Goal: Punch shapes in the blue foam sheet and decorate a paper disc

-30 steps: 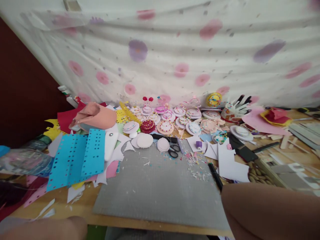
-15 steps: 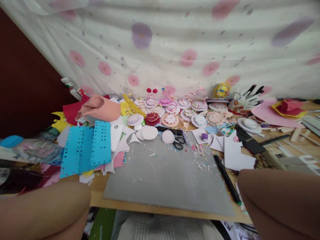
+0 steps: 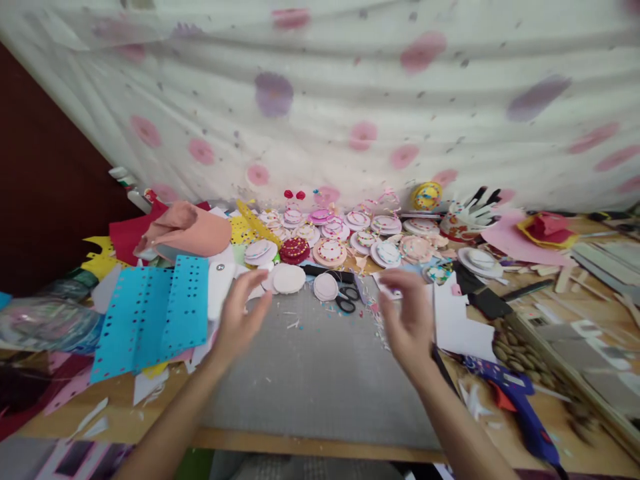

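My left hand (image 3: 243,313) is over the left part of the grey cutting mat (image 3: 320,380), fingers apart and holding nothing, close to a white round disc (image 3: 289,279). Over the mat's right part hangs my right hand (image 3: 407,320), its fingers slightly curled and spread, with nothing in it. Between the hands lie a smaller white disc (image 3: 326,287) and black scissors (image 3: 346,299). Behind them stand rows of small decorated paper hats, among them a dark red one (image 3: 295,250) and a peach one (image 3: 330,253).
Blue dotted sheets (image 3: 150,313) and a plastic bottle (image 3: 50,325) are at the left. To the right are a blue glue gun (image 3: 527,407), a tray (image 3: 575,373), white card pieces (image 3: 463,323) and a cup of sticks (image 3: 463,220). A flowered curtain hangs behind.
Both hands have come forward from the lower edges to over the mat. The view has shifted, and the glue gun at the right now shows.
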{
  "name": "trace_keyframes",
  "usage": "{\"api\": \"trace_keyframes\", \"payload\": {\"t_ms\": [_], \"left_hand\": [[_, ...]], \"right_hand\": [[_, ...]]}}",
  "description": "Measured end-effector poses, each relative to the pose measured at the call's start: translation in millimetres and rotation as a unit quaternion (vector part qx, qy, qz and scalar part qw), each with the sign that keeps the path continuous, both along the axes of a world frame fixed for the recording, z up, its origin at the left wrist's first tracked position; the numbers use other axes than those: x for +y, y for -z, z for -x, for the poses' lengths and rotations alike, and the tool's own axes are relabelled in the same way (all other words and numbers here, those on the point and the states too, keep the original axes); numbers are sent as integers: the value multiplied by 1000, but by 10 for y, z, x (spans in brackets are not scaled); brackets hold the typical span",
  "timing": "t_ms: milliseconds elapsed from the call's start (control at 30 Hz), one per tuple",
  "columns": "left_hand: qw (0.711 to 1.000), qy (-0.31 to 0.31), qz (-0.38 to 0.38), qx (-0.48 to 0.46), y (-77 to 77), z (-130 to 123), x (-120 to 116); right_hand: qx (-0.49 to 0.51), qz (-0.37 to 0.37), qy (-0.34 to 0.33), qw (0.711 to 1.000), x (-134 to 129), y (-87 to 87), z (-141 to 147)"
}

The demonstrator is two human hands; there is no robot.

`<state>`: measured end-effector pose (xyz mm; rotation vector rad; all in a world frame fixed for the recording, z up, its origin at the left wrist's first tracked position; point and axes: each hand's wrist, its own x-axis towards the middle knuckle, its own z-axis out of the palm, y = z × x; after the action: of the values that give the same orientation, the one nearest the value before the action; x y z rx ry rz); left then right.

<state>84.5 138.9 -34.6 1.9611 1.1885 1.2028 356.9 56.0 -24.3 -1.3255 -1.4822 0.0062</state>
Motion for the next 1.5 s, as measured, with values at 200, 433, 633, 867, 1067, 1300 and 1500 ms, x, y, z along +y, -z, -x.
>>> {"api": "trace_keyframes", "payload": {"t_ms": [200, 433, 633, 867, 1067, 1300, 1500], "left_hand": [[982, 35, -15, 187, 521, -359, 426], [966, 64, -25, 251, 495, -272, 513], [983, 71, 15, 171, 323, -203, -39], [866, 186, 384, -261, 142, -338, -721], [870, 165, 370, -280, 3, -380, -1019], [896, 162, 341, -234, -22, -298, -1167], [891, 185, 371, -187, -22, -192, -1148]], "right_hand": [[-98, 166, -28, 981, 370, 601, 182], [-82, 220, -36, 971, 655, 685, 172], [29, 196, -114, 973, 498, 580, 191], [254, 190, -311, 896, -183, 461, 471], [381, 179, -290, 859, -443, 408, 597], [433, 185, -306, 827, -602, 358, 711], [348, 257, -330, 839, -725, 450, 579]]}}
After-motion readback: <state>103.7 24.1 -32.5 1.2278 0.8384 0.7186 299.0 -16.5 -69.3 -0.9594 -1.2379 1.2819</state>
